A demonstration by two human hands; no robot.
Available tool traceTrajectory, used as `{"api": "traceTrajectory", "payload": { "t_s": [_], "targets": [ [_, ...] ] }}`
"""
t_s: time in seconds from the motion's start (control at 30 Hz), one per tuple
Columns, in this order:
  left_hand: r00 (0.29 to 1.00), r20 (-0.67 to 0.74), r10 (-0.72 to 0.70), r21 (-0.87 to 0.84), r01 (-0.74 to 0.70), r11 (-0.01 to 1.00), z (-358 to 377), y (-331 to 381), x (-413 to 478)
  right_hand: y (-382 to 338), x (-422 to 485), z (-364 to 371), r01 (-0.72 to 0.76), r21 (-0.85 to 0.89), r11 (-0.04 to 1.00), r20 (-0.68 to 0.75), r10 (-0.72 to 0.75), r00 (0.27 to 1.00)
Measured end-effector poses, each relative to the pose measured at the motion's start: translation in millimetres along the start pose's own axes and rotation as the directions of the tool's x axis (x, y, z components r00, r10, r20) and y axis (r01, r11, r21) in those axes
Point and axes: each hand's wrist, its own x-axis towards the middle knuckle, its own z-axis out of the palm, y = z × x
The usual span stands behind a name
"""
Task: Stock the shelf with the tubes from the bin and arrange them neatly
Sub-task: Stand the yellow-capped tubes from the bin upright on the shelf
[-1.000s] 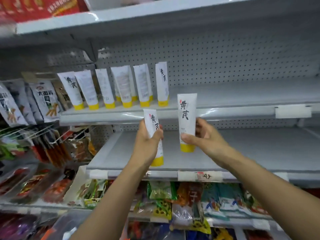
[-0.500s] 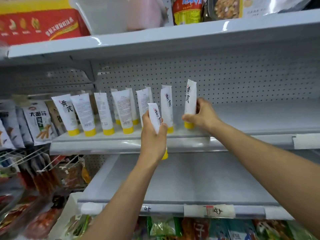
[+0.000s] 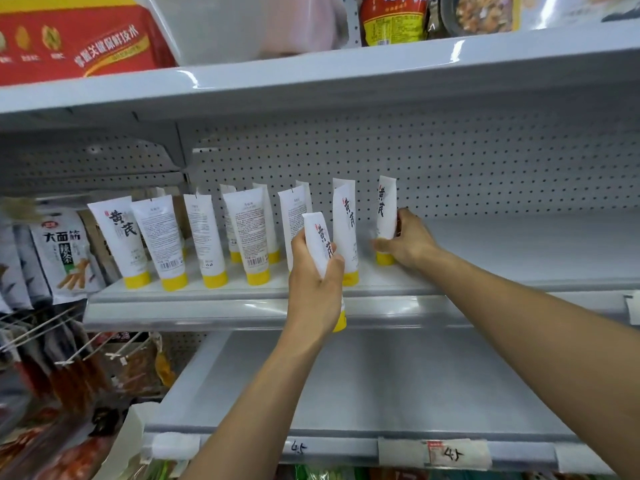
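At the middle of the frame, my right hand (image 3: 407, 242) curls its fingers round the lower half of a tube (image 3: 387, 209), which stands upright with its yellow cap down on the middle shelf (image 3: 502, 251). It sits at the right end of the row of tubes (image 3: 204, 237), white with yellow caps, running toward the left of the frame. My left hand (image 3: 313, 292) is clamped on a second tube (image 3: 317, 237), held cap-down in front of the shelf's front edge, slightly tilted. Snack bags (image 3: 65, 251) hang at the far left. Below, the lower shelf (image 3: 381, 382) carries a price tag (image 3: 443, 453) on its front edge.
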Motion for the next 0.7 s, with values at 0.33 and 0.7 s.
{"api": "traceTrajectory", "payload": {
  "t_s": [0.33, 0.7],
  "targets": [
    [0.999, 0.016, -0.032, -0.042, 0.033, 0.999, -0.9, 5.7, -6.6, 0.0, -22.8, -13.6, -0.109, -0.028, 0.994, 0.032, 0.110, 0.993],
    [0.998, -0.009, -0.056, -0.093, 0.055, 0.994, 11.6, 25.5, -14.2, -44.1, -111.7, -18.9, 0.211, 0.187, 0.959, 0.490, -0.277, 0.826]
  ]
}}
